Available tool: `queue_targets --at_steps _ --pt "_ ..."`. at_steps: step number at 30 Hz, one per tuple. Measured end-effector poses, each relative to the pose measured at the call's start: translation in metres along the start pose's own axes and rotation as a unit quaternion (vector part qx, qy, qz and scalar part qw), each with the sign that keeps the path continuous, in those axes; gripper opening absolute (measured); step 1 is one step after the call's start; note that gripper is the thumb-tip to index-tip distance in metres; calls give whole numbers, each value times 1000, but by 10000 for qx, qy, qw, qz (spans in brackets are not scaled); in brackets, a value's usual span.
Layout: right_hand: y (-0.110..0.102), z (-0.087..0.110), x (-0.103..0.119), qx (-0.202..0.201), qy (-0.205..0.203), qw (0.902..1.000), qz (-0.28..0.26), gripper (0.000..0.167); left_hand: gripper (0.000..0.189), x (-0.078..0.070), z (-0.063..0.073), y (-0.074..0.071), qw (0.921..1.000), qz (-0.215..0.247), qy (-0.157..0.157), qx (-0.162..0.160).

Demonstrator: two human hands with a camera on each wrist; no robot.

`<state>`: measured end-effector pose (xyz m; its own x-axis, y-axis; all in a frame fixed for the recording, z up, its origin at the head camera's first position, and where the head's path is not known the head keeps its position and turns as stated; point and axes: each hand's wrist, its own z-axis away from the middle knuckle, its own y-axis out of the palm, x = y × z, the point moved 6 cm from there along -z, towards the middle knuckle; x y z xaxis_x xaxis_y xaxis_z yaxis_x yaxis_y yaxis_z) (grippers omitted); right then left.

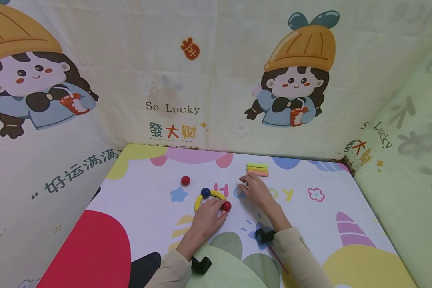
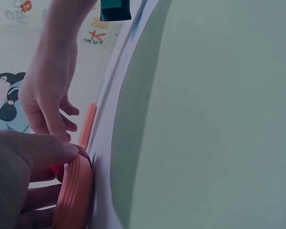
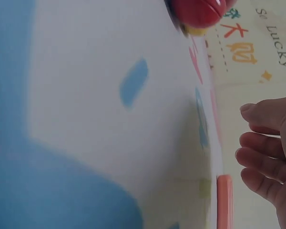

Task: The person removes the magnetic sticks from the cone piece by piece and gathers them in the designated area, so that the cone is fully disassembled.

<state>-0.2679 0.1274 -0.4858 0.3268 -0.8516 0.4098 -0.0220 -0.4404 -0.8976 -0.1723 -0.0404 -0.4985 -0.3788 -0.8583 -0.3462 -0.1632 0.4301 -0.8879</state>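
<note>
Your left grip (image 1: 209,216) is pinching the ring (image 1: 197,205). Your right grip (image 1: 257,192), nearer, is hovering empty, pink stick (image 1: 261,174) lying crosswise just beyond.

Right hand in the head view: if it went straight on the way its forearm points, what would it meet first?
Probably the ridged salmon-pink stick, just ahead of the right hand, then the yellow stick beyond. Height above the tabletop is unclear, so it might pass over both.

Cloth walls (image 1: 230,72); patterned tabletop (image 1: 151,216)
Walls pale cream, cartoon figures (image 1: 291,96) at ten and two o'clock; tabletop six o'clock, red shape (image 1: 90,248) at eight.
</note>
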Motion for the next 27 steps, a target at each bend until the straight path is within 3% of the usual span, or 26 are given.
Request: queue_targets --at_steps 6,15,21,27 --pt "7 4 9 180 69 9996 -224 30 39 -1 0 -2 9999 -30 156 6" --pt "20 12 16 595 214 9964 -557 30 38 -2 0 -3 9984 -53 396 410" --pt "23 17 21 644 157 9960 -592 30 39 -2 0 -5 9969 -33 431 656" --pt "27 19 25 731 77 9954 -612 30 41 -3 1 -3 9971 3 458 603"
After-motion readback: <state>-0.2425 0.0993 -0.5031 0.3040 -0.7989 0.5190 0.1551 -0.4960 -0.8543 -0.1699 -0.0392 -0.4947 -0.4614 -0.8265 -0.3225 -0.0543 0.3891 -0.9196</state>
